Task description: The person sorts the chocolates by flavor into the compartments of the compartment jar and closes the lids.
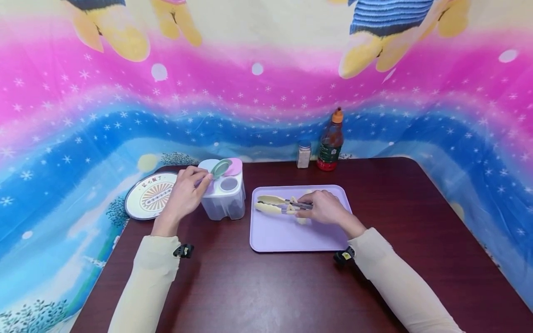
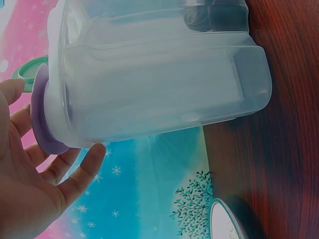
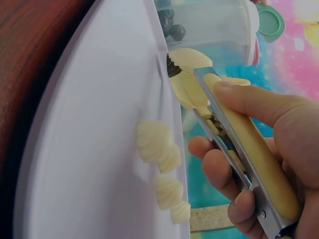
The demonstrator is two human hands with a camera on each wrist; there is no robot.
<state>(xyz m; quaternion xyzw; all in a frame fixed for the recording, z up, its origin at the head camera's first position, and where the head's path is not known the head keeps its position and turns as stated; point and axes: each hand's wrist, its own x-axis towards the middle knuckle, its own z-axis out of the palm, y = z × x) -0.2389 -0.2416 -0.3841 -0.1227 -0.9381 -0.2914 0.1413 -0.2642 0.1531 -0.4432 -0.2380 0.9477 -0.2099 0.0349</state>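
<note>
My left hand (image 1: 185, 196) pinches the raised green lid (image 1: 220, 169) of a clear storage container (image 1: 225, 208) with a white top. Under that lid a round opening (image 1: 229, 184) shows. In the left wrist view the fingers lie around a purple lid (image 2: 42, 112) at the container's edge. My right hand (image 1: 326, 207) grips cream-tipped metal tongs (image 3: 254, 154) over the lilac tray (image 1: 287, 238). A small dark piece (image 3: 172, 66) sits between the tong tips. Pale ridged pieces (image 3: 153, 141) lie on the tray, partly hidden by the right hand in the head view.
Dark lumps (image 3: 172, 25) are inside the container. A decorated plate (image 1: 135, 203) is left of it. At the back of the brown table (image 1: 258, 291) stand a blue-capped shaker (image 1: 304, 157) and a red sauce bottle (image 1: 331, 145). A printed cloth (image 1: 266, 120) hangs behind.
</note>
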